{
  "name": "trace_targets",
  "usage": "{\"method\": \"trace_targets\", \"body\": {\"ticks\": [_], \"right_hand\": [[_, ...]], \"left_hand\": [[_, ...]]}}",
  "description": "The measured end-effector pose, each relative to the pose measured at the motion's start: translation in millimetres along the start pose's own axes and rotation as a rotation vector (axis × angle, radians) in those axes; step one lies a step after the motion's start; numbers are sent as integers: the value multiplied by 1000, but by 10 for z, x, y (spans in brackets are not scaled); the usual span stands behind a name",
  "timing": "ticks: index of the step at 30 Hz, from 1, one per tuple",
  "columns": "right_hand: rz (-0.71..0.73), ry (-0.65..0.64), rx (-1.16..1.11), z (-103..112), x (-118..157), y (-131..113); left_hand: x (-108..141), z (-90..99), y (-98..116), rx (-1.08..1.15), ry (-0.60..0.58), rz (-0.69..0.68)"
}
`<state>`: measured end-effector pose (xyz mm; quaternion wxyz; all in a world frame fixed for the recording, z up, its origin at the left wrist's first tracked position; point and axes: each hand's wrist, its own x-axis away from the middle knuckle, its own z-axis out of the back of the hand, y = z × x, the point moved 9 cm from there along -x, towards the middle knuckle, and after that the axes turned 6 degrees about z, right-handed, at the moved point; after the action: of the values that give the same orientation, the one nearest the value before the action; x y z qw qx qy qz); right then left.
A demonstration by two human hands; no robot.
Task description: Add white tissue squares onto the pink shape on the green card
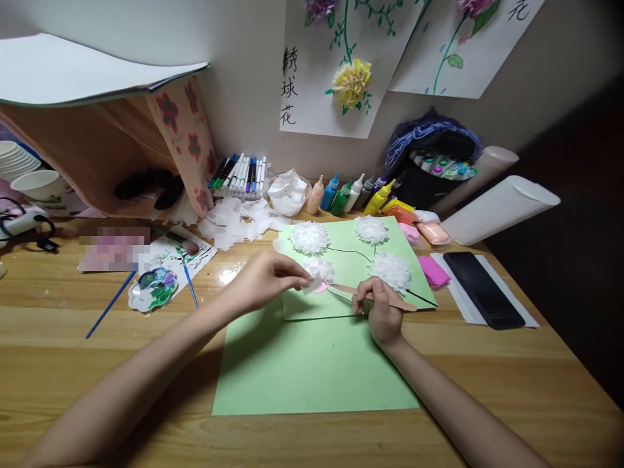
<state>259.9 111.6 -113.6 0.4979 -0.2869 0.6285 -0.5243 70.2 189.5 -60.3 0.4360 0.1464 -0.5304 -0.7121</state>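
Observation:
My left hand [266,279] pinches a small piece of thin white paper [308,285] between thumb and fingertips. In my right hand [383,312] lies a wooden craft stick [344,288], its left end close to a small pink patch [320,286] beside the pinched paper. Whether stick and patch touch, I cannot tell. Both hands are over a light green sheet [348,247] with several fluffy white paper flowers [309,238] and thin black drawn lines. A lower-left flower [319,268] stands just behind my left fingertips. Under this sheet a larger green sheet [316,370] extends towards me.
Loose white paper pieces [234,221] lie at the back, near a bowl of white paper [289,192], markers [241,172] and paint bottles [344,195]. A paint palette [153,286] and brushes [112,302] are left; a phone [482,289] and pink packet [433,271] right.

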Motion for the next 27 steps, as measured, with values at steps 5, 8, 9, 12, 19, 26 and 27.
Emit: {"method": "trace_targets", "body": {"ticks": [5, 8, 9, 12, 19, 26, 27], "right_hand": [[106, 37, 75, 71, 49, -75], [232, -39, 151, 22, 75, -197], [277, -81, 183, -16, 83, -241], [363, -198, 260, -134, 98, -323], [351, -280, 351, -255, 56, -328], [405, -314, 379, -316, 55, -367], [411, -315, 385, -322, 56, -372]], "left_hand": [[-154, -365, -112, -168, 72, -32], [-192, -402, -85, -355, 182, -92], [-198, -414, -74, -392, 197, -107], [-208, -443, -60, -436, 203, -140], [-219, -448, -59, -502, 232, -162], [-209, -305, -87, -460, 386, -224], [-215, -255, -137, -449, 429, -211]]}}
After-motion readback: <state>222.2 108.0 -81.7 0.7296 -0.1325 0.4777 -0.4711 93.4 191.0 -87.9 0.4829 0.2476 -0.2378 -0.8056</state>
